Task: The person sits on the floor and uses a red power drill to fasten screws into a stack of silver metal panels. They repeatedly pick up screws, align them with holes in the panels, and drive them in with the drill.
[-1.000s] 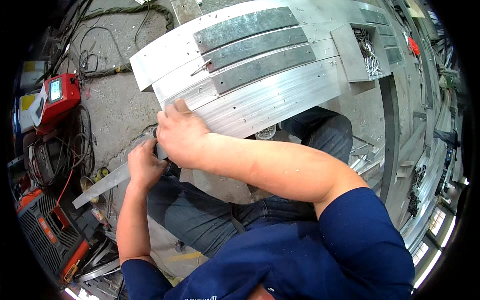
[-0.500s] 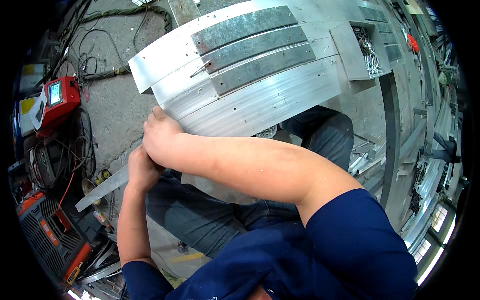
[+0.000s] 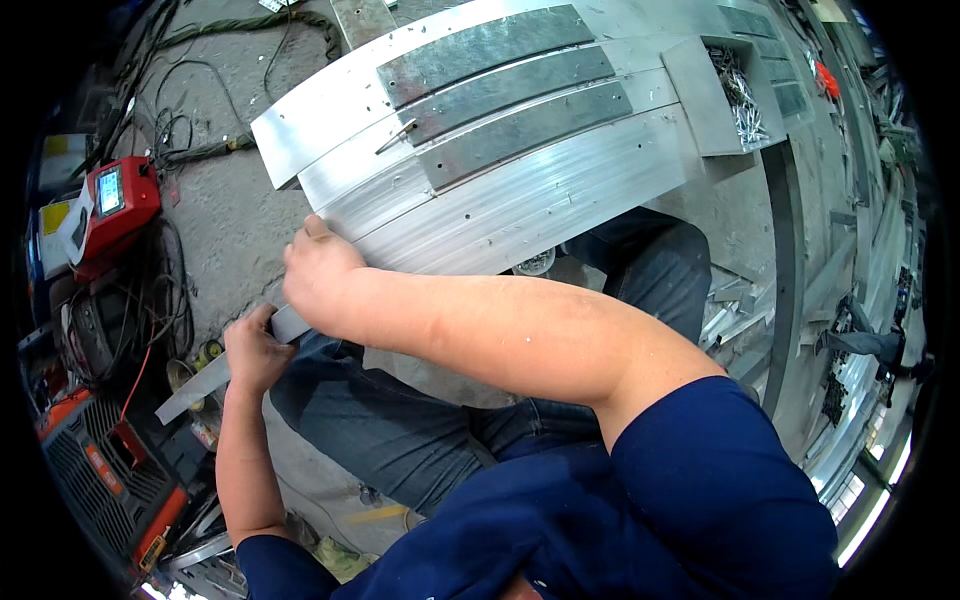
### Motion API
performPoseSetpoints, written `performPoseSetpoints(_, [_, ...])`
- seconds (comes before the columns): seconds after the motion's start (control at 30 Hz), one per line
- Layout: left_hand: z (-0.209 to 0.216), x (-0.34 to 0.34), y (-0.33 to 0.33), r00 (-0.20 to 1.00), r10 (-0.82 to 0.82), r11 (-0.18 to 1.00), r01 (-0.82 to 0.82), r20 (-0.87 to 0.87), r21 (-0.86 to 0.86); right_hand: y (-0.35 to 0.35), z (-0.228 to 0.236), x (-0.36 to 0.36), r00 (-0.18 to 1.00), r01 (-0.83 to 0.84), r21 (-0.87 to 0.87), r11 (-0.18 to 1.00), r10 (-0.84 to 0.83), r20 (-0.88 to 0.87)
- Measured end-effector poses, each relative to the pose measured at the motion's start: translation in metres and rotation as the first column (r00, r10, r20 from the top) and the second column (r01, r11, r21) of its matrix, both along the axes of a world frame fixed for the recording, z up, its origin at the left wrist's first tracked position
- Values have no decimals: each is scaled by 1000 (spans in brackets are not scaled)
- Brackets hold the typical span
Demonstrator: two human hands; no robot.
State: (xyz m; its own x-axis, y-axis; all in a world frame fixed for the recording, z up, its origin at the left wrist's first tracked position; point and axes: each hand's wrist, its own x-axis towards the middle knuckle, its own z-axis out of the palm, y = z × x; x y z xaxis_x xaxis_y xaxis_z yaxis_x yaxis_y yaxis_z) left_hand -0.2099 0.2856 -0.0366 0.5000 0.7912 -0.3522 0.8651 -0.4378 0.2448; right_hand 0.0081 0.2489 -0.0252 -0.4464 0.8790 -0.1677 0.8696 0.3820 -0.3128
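A flat metal strip (image 3: 196,391) slants up from the lower left and passes under my right hand. My left hand (image 3: 258,350) is closed around it partway along. My right hand (image 3: 322,270) is closed at the left end of a silvery aluminium panel (image 3: 540,205), its fingertips near the panel's corner; its underside and the strip's far end are hidden by hand and wrist. Three dark grey plates (image 3: 525,128) lie on the panel, with a thin metal pin (image 3: 394,138) beside them.
An open metal box (image 3: 690,95) of rivet-like pieces stands on the panel's right. At left are a red device with a screen (image 3: 122,200), cables and a black-and-orange machine (image 3: 105,480). A dark upright bar (image 3: 788,260) stands right; my legs are below the panel.
My left hand has slid down and left along the strip, away from my right hand, uncovering a stretch between them. My right hand has stayed almost in place.
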Motion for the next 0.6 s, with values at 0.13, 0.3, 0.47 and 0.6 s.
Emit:
performPoseSetpoints(0.13, [-12, -8, -7, 998, 15, 1000, -14, 55, -9, -6, 43, 27, 978, 77, -34, 996, -82, -192])
performPoseSetpoints(0.3, [-5, -1, -9, 998, -58, 997, 58, 8, 50, -36, 55, 110, 838, 304, 17, 953, -258, -481])
performPoseSetpoints(0.47, [3, -3, -6, 999, -51, 998, 51, -18, 24, -81, 39, 229, 770, 523, 39, 851, -453, -450])
performPoseSetpoints(0.6, [6, 8, -4, 998, -62, 998, 63, -21, 19, -121, 3, 284, 829, 529, 195, 826, -453, -328])
